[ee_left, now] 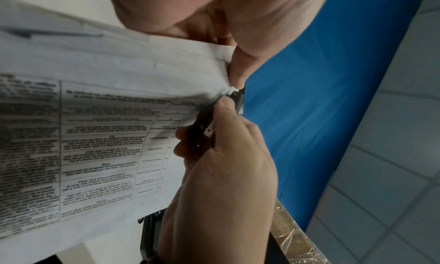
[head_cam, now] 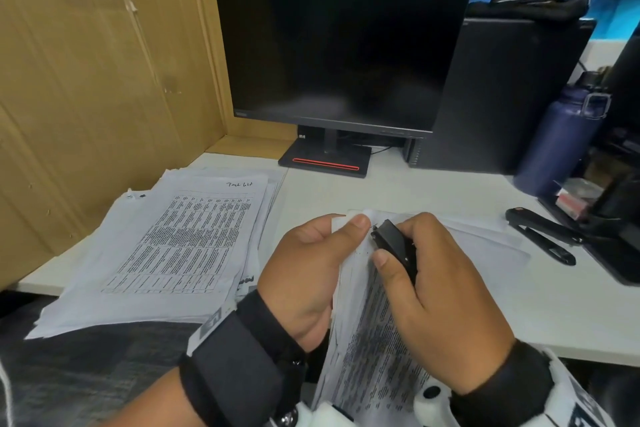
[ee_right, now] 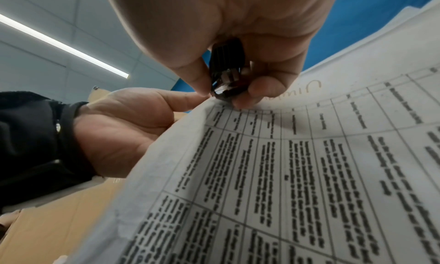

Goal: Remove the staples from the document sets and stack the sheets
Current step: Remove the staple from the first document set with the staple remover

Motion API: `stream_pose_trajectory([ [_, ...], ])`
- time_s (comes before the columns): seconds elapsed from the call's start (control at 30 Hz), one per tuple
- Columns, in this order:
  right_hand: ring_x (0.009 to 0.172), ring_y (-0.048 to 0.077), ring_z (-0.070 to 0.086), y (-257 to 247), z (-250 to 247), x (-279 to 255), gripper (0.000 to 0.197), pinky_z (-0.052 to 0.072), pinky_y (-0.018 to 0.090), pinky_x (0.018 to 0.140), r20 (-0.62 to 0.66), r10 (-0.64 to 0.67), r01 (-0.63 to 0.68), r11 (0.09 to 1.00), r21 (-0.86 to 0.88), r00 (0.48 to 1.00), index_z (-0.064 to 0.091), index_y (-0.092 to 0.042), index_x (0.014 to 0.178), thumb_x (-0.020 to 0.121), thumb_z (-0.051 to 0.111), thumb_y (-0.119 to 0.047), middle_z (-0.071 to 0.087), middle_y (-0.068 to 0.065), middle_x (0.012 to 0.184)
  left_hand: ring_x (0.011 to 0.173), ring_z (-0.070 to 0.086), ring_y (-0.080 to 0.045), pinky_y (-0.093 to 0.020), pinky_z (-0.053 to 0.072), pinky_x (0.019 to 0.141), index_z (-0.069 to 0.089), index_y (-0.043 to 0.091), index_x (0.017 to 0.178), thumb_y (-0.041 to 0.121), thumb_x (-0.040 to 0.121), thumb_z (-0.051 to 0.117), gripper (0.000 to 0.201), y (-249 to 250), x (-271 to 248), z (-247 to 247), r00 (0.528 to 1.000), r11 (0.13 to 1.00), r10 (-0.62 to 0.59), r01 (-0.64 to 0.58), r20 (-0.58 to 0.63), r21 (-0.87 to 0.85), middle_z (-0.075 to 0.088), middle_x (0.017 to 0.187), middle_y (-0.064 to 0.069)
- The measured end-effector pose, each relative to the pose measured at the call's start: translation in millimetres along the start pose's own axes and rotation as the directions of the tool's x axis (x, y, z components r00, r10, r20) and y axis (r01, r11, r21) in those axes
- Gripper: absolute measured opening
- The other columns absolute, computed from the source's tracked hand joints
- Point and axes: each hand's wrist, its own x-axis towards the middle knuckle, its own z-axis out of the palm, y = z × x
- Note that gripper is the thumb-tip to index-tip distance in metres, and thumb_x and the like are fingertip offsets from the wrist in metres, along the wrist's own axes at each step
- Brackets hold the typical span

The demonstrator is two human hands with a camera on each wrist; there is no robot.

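Note:
My left hand (head_cam: 313,253) pinches the top corner of a stapled document set (head_cam: 370,333), thumb on top, holding it up off the white desk (head_cam: 450,288). My right hand (head_cam: 429,288) grips a small black staple remover (head_cam: 393,244) between thumb and fingers, its tip right at that corner. In the right wrist view the staple remover (ee_right: 226,76) touches the paper's corner beside the left thumb. In the left wrist view the document set (ee_left: 107,127) fills the left side, with the staple remover (ee_left: 207,125) at its edge. A stack of loose printed sheets (head_cam: 166,246) lies at the left.
A black monitor (head_cam: 343,48) stands behind the hands. A black stapler (head_cam: 540,234) lies at the right, next to a dark tray. A navy bottle (head_cam: 557,142) and a black computer case (head_cam: 498,94) stand at the back right. A cardboard panel (head_cam: 93,80) walls the left side.

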Motion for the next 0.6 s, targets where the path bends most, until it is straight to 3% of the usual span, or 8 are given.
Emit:
stream_pose_trajectory([
  [0.17, 0.073, 0.008, 0.046, 1, 9, -3, 0.008, 0.045, 0.029, 0.06, -0.049, -0.054, 0.05, 0.995, -0.086, 0.997, 0.04, -0.029, 0.099, 0.101, 0.046, -0.035, 0.042, -0.009, 0.09, 0.084, 0.074, -0.028, -0.039, 0.056, 0.083, 0.079, 0.006, 0.097, 0.025, 0.087, 0.073, 0.022, -5, -1, 1, 0.999, 1.0, 0.023, -0.022, -0.027, 0.004, 0.078, 0.096, -0.022],
  [0.33, 0.088, 0.016, 0.043, 5, 18, -6, 0.016, 0.04, 0.03, 0.074, -0.163, -0.073, 0.054, 0.992, -0.118, 0.984, 0.05, -0.021, 0.107, 0.098, 0.048, -0.034, 0.043, -0.006, 0.096, 0.079, 0.075, -0.024, -0.037, 0.057, 0.081, 0.082, 0.012, 0.087, 0.028, 0.081, 0.074, 0.019, -3, -3, 2, 1.0, 1.0, 0.016, -0.016, -0.003, 0.005, 0.079, 0.09, -0.017],
  [0.4, 0.092, 0.015, 0.042, 5, 20, -8, 0.017, 0.037, 0.026, 0.077, -0.195, -0.032, 0.019, 0.997, -0.068, 0.98, 0.05, -0.025, 0.108, 0.098, 0.045, -0.039, 0.044, -0.007, 0.098, 0.081, 0.075, -0.023, -0.038, 0.056, 0.083, 0.083, 0.014, 0.087, 0.029, 0.082, 0.074, 0.018, -4, -5, 3, 1.0, 0.999, 0.03, -0.03, 0.0, 0.031, 0.08, 0.09, -0.015],
  [0.47, 0.097, 0.01, 0.045, 1, 20, -7, 0.01, 0.036, 0.016, 0.08, -0.2, 0.068, -0.052, 0.995, 0.085, 0.977, 0.048, -0.033, 0.104, 0.1, 0.046, -0.042, 0.043, -0.011, 0.101, 0.084, 0.074, -0.023, -0.039, 0.055, 0.085, 0.083, 0.015, 0.087, 0.025, 0.088, 0.073, 0.015, -7, -6, 4, 0.998, 0.996, 0.065, -0.064, -0.015, 0.07, 0.08, 0.09, -0.013],
  [0.53, 0.1, 0.0, 0.048, -3, 20, -6, 0.004, 0.036, 0.006, 0.08, -0.135, 0.17, -0.134, 0.962, 0.239, 0.976, 0.047, -0.038, 0.099, 0.097, 0.05, -0.038, 0.043, -0.015, 0.105, 0.087, 0.074, -0.023, -0.04, 0.056, 0.088, 0.084, 0.016, 0.087, 0.021, 0.092, 0.071, 0.015, -8, -6, 5, 0.995, 0.991, 0.095, -0.092, -0.033, 0.097, 0.08, 0.092, -0.014],
  [0.6, 0.098, -0.002, 0.049, -3, 20, -7, 0.007, 0.037, 0.004, 0.077, -0.098, 0.17, -0.141, 0.957, 0.255, 0.98, 0.045, -0.038, 0.099, 0.096, 0.051, -0.036, 0.046, -0.014, 0.103, 0.087, 0.073, -0.023, -0.04, 0.055, 0.089, 0.084, 0.016, 0.087, 0.02, 0.093, 0.07, 0.015, -7, -5, 5, 0.995, 0.991, 0.093, -0.089, -0.034, 0.103, 0.08, 0.092, -0.013],
])
